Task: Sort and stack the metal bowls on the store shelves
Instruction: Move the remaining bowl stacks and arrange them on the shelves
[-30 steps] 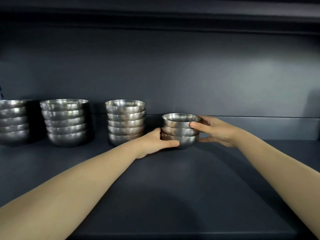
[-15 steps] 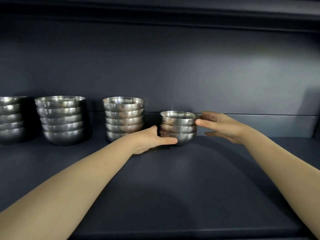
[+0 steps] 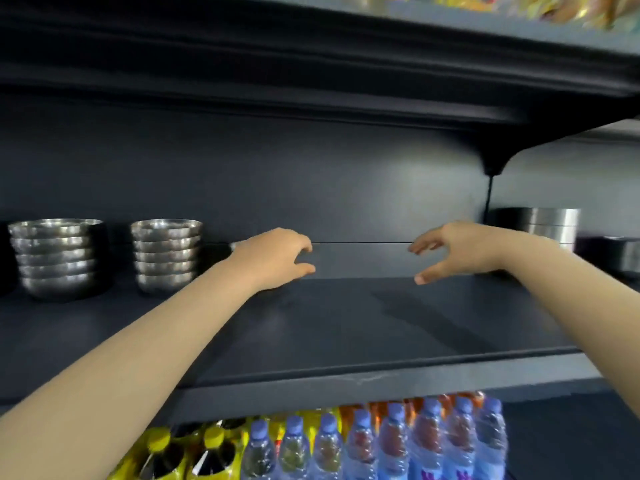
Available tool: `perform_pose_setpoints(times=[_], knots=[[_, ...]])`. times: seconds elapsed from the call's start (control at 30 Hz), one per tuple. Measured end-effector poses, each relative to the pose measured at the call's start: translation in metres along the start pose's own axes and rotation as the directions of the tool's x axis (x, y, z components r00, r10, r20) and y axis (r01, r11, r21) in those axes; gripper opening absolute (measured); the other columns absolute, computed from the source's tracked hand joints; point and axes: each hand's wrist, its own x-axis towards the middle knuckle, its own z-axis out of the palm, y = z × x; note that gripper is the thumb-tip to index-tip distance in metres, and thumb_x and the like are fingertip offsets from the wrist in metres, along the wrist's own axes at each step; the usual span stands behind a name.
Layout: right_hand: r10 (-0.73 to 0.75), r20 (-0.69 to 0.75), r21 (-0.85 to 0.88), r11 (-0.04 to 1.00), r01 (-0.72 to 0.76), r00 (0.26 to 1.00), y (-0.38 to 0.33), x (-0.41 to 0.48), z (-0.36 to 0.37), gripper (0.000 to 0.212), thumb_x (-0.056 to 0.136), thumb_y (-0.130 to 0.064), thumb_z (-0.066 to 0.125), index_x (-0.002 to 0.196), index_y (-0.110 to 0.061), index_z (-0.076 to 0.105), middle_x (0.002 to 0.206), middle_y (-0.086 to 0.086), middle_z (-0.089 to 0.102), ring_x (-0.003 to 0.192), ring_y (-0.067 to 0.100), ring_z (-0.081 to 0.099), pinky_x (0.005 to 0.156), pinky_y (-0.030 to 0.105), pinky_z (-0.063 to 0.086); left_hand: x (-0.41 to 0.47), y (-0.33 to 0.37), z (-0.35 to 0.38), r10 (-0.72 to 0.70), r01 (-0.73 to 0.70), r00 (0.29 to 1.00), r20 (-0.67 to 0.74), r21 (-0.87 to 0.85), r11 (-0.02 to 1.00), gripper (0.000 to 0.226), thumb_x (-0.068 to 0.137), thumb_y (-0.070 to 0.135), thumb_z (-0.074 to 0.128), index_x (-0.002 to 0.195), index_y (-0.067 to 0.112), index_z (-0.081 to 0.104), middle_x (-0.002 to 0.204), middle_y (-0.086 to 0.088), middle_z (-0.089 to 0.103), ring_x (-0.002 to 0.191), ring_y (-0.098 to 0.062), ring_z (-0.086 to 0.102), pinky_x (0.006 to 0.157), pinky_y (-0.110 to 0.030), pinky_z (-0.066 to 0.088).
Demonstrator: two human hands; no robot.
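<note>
Left hand (image 3: 273, 258) and right hand (image 3: 460, 249) hang loose, holding nothing. The bowls (image 3: 166, 254) look hard, light and slippery, so I'd hold a stack low, on both sides.

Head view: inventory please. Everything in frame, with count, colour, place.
far-left bowl stack: 1, silver, about five bowls, shelf's left end
second bowl stack: 1, silver, about five bowls, just right of it
bowl edge: silver, mostly hidden behind the left wrist, count unclear
steel tins: stacked, silver, behind the right forearm, count unclear
dark container: 1, black, far right
shelf: 1, dark blue, middle
water bottles: a row, clear with blue caps, below
yellow packs: yellow, bottom left
packets: blurred, multicoloured, top shelf
left hand: empty, above the shelf
right hand: empty, facing it
</note>
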Motion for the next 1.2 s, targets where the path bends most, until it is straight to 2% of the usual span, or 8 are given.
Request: perform_pose_setpoints(times=[0.1, 0.23, 0.33, 0.57, 0.7, 0.97, 1.1, 1.2], knots=[[0.052, 0.001, -0.051, 0.997, -0.052, 0.999, 0.05, -0.07, -0.018, 0.068, 0.08, -0.049, 0.072, 0.139, -0.023, 0.049, 0.137, -0.009, 0.055, 0.126, 0.011, 0.051, 0.106, 0.025, 0.037, 0.012, 0.083, 0.003, 0.138, -0.137, 0.99, -0.018, 0.036, 0.99, 0.043, 0.094, 0.047, 0.052, 0.132, 0.026, 0.053, 0.137, 0.007, 0.053, 0.124, -0.018, 0.05, 0.09, -0.035, 0.044], [0.204, -0.014, -0.105, 0.973, -0.205, 0.979, 0.13, -0.17, -0.038, 0.068, 0.08, -0.05, 0.071, 0.139, -0.024, 0.049, 0.139, -0.007, 0.054, 0.125, 0.013, 0.051, 0.105, 0.027, 0.037, 0.022, 0.2, 0.009, 0.288, -0.288, 0.957, -0.005, -0.008, 0.957, 0.046, 0.094, 0.049, 0.052, 0.133, 0.024, 0.052, 0.136, 0.005, 0.054, 0.121, -0.018, 0.052, 0.091, -0.038, 0.049], [0.317, -0.037, -0.131, 0.939, -0.319, 0.948, 0.183, -0.235, -0.048, 0.071, 0.08, -0.05, 0.072, 0.139, -0.02, 0.049, 0.138, -0.004, 0.056, 0.124, 0.016, 0.053, 0.108, 0.031, 0.039, 0.029, 0.283, 0.012, 0.388, -0.386, 0.922, 0.017, -0.054, 0.921, 0.047, 0.094, 0.05, 0.051, 0.133, 0.024, 0.052, 0.136, 0.004, 0.053, 0.12, -0.019, 0.052, 0.083, -0.033, 0.046], [0.485, -0.118, -0.095, 0.863, -0.496, 0.867, 0.279, -0.331, -0.051, 0.065, 0.082, -0.048, 0.07, 0.137, -0.02, 0.051, 0.135, -0.005, 0.057, 0.121, 0.015, 0.053, 0.099, 0.024, 0.036, 0.053, 0.421, 0.02, 0.519, -0.515, 0.853, 0.052, -0.064, 0.855, 0.048, 0.093, 0.049, 0.052, 0.132, 0.021, 0.053, 0.13, 0.001, 0.057, 0.116, -0.02, 0.053, 0.088, -0.037, 0.048], [0.527, -0.166, -0.068, 0.837, -0.543, 0.833, 0.333, -0.353, -0.048, 0.065, 0.082, -0.048, 0.069, 0.138, -0.021, 0.05, 0.137, -0.005, 0.056, 0.126, 0.017, 0.052, 0.106, 0.03, 0.036, 0.082, 0.48, 0.033, 0.556, -0.553, 0.83, 0.057, -0.053, 0.831, 0.048, 0.093, 0.048, 0.051, 0.133, 0.022, 0.051, 0.132, 0.0, 0.055, 0.117, -0.021, 0.053, 0.088, -0.035, 0.047], [0.567, -0.158, -0.119, 0.802, -0.585, 0.809, 0.466, -0.324, -0.049, 0.06, 0.084, -0.042, 0.07, 0.136, -0.02, 0.052, 0.135, -0.004, 0.058, 0.123, 0.016, 0.053, 0.098, 0.023, 0.035, 0.179, 0.595, 0.07, 0.626, -0.629, 0.772, 0.111, -0.017, 0.777, 0.047, 0.092, 0.047, 0.054, 0.131, 0.02, 0.054, 0.131, -0.002, 0.056, 0.118, -0.023, 0.052, 0.093, -0.041, 0.048], [0.573, -0.164, -0.161, 0.788, -0.595, 0.803, 0.539, -0.292, -0.053, 0.061, 0.085, -0.043, 0.07, 0.137, -0.018, 0.051, 0.136, -0.002, 0.058, 0.123, 0.017, 0.054, 0.102, 0.027, 0.037, 0.242, 0.647, 0.084, 0.639, -0.64, 0.766, 0.078, -0.005, 0.768, 0.046, 0.092, 0.048, 0.053, 0.128, 0.02, 0.055, 0.128, -0.002, 0.056, 0.114, -0.024, 0.054, 0.091, -0.04, 0.049], [0.589, -0.172, -0.178, 0.77, -0.613, 0.79, 0.589, -0.28, -0.048, 0.063, 0.085, -0.044, 0.069, 0.138, -0.016, 0.05, 0.137, 0.0, 0.057, 0.125, 0.019, 0.053, 0.103, 0.028, 0.037, 0.276, 0.688, 0.097, 0.652, -0.655, 0.754, 0.081, 0.003, 0.756, 0.046, 0.094, 0.047, 0.051, 0.132, 0.019, 0.054, 0.129, -0.002, 0.056, 0.115, -0.023, 0.055, 0.075, -0.031, 0.045]])
